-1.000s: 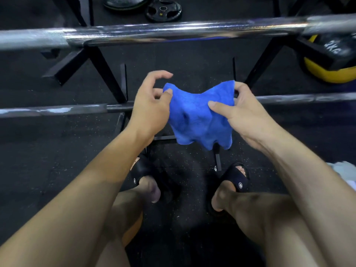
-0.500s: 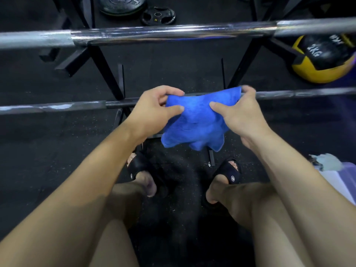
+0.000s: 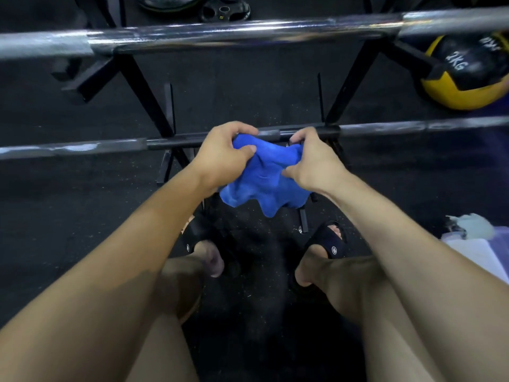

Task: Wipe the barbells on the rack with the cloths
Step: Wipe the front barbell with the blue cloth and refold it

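two hands hold one blue cloth [image 3: 264, 177] between them, bunched, its lower folds hanging free above the floor. left hand [image 3: 223, 158] grips the cloth's left edge, fingers curled over the top and thumb pressed into the fabric. right hand [image 3: 311, 164] pinches the right edge, thumb on the near face, fingers curled behind.

the lower barbell [image 3: 413, 125] lies just beyond the knuckles, its long axis running left to right across the view, resting on the black rack [image 3: 148, 97]. the cloth's top edge sits at bar height and overlaps the dark centre section of the shaft in this view; whether fabric touches metal cannot be told. both hands are about equally near the bar, the left fingers appearing to reach its line first. pale patches mark the shaft to the far left.

the upper barbell [image 3: 220, 33] runs parallel, farther off and higher, well apart from the cloth.

judgement: wiping of the lower bar is not yet under way; the cloth is being gathered for it. the coming move calls for a short push away from the body to lay the cloth over the shaft, then travel along its left-right axis.

also present: a yellow and black medicine ball [image 3: 465, 78] at far right, weight plates [image 3: 224, 12] on the floor beyond.
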